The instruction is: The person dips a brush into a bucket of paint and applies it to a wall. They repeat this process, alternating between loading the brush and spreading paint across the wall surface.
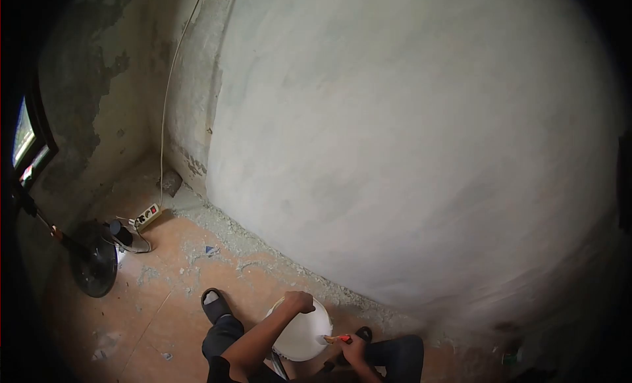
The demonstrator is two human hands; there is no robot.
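Apparently, the right hand (356, 349) is loading or wiping the brush (331, 340), its fingers clenching the red handle (345, 338) while the tip is hanging over the right side of the bucket (328, 319); the left hand (300, 302) is curling at the far rim, whether gripping I cannot tell. Lifting is probably calling for clearing that rim and the nearby right leg (398, 357), open floor (181, 320) spreading leftward.

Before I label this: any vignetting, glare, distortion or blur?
Head view: black vignetting at the corners; wide-angle distortion bows the pale wall; bright window against dim surroundings; brush in right hand lacks fine detail.
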